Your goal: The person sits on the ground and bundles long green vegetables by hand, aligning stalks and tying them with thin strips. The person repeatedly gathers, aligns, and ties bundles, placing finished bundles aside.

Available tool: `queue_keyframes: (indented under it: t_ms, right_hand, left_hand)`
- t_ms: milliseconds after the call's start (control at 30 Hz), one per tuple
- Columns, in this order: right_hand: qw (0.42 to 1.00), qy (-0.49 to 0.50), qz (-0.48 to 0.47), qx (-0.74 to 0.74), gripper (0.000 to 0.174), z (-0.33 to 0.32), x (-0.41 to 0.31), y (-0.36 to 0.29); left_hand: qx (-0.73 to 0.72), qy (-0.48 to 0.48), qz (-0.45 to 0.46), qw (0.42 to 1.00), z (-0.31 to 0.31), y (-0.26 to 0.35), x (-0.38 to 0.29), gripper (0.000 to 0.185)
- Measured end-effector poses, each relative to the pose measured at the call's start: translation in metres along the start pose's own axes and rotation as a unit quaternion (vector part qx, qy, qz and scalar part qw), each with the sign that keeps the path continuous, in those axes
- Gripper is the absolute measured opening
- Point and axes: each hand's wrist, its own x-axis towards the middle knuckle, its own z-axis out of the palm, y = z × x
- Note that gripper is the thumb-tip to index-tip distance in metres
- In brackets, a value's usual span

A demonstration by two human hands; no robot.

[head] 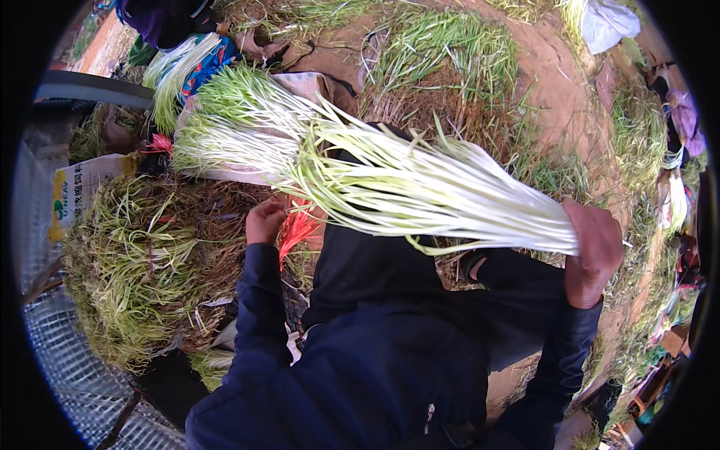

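Observation:
My right hand (593, 253) grips a thick bunch of long white-stemmed, chive-like greens (450, 188) by its white end. The bunch lies across above my lap, its yellow-green tips fanning out to the left. Those tips overlap a pile of similar cut greens (242, 132) on a pale sack cloth (304, 84). My left hand (264, 220) is curled, with its fingertips close beside a hank of red plastic strands (295, 228). Whether a strand is pinched between those fingers is not visible.
Untrimmed greens with brown roots are heaped at left (140, 264) and ahead (450, 62). Beside the left heap stands a printed feed sack (84, 185). Another person (163, 22) is at upper left, near a grey curved bar (95, 89). Leaf scraps litter the dirt floor (554, 73).

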Motion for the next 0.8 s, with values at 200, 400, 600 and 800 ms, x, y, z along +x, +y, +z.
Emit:
queue_keyframes:
  t_ms: [200,400,600,800]
  right_hand:
    - [0.999,-0.008,-0.044,0.008,0.045,-0.007,0.004,-0.002]
    - [0.999,-0.018,-0.05,0.0,0.047,-0.011,0.006,-0.01]
    - [0.998,-0.024,-0.057,0.002,0.048,-0.012,0.006,-0.012]
    - [0.997,-0.047,-0.052,0.014,0.041,-0.013,0.008,-0.014]
  left_hand:
    - [0.097,0.05,-0.023,0.994,-0.034,0.04,0.041,0.028]
    - [0.005,0.061,0.146,0.987,-0.051,0.158,0.078,0.025]
    - [-0.096,-0.183,0.314,0.927,0.0,0.29,0.041,0.021]
    - [-0.016,-0.329,0.511,0.794,0.066,0.322,0.018,0.03]
